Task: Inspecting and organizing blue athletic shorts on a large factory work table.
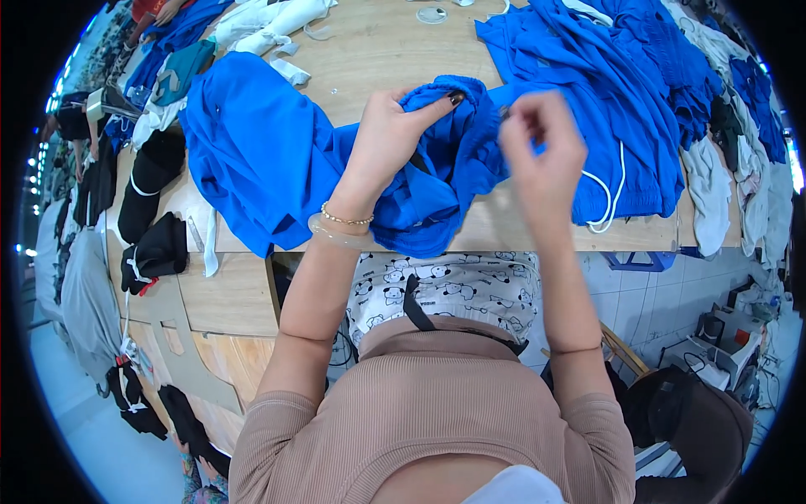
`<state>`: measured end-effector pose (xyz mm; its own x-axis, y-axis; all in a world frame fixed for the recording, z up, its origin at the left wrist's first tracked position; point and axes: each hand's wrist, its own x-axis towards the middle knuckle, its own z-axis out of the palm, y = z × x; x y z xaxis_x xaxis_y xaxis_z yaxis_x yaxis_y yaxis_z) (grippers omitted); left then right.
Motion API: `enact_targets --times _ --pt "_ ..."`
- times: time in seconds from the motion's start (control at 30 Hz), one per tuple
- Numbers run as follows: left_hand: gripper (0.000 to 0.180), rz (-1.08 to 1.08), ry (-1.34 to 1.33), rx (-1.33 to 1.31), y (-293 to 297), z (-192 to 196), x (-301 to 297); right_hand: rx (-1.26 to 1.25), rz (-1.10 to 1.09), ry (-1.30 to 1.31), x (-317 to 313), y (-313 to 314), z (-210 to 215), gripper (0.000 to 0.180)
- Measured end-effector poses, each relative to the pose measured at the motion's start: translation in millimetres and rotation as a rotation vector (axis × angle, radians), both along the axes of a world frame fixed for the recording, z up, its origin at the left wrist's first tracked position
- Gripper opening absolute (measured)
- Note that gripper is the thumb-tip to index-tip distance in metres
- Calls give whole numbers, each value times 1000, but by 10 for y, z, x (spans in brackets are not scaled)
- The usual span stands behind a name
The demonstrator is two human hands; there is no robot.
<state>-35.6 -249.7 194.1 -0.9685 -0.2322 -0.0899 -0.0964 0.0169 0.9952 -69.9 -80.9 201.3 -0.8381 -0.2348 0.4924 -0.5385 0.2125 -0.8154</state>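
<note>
A bright blue garment (pixel 260 155) lies spread over the wooden table (pixel 378 46), with its gathered waistband (pixel 457 126) bunched near the table's front edge. My left hand (pixel 390 134) grips that bunched waistband, thumb on top. My right hand (pixel 541 147) hovers just right of it, blurred, fingers pinched together close to the fabric's edge. Whether it holds a cord or cloth is unclear.
A pile of blue garments (pixel 621 76) with white drawstrings (pixel 613 197) fills the table's right side. White and grey clothes (pixel 714 185) lie further right. Black garments (pixel 151 176) hang at the left edge. A chair (pixel 697 420) stands at the lower right.
</note>
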Motion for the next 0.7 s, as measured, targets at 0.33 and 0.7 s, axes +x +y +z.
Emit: enact_targets --times 0.33,0.7 --pt "20 -83 36 51 120 91 91 185 61 87 -105 -134 -265 31" --pt "53 -38 161 -143 17 149 117 -330 423 -627 -346 214 -42 13"
